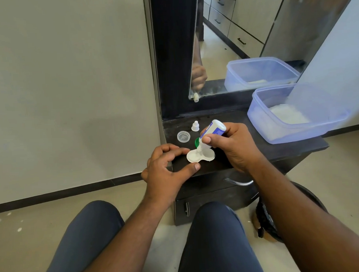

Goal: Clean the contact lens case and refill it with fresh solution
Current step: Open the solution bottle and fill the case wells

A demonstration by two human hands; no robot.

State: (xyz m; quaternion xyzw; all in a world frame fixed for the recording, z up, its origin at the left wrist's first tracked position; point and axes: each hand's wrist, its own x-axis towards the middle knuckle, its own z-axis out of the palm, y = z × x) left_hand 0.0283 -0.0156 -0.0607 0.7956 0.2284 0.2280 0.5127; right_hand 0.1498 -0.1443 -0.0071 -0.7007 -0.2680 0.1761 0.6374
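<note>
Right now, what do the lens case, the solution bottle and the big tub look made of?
Lens case: opaque white plastic, smooth, slightly glossy, moulded wells. Solution bottle: white plastic, probably soft and squeezable, with a blue printed label. Tub: translucent bluish plastic; its contents show through the wall. All judged by look only.
</note>
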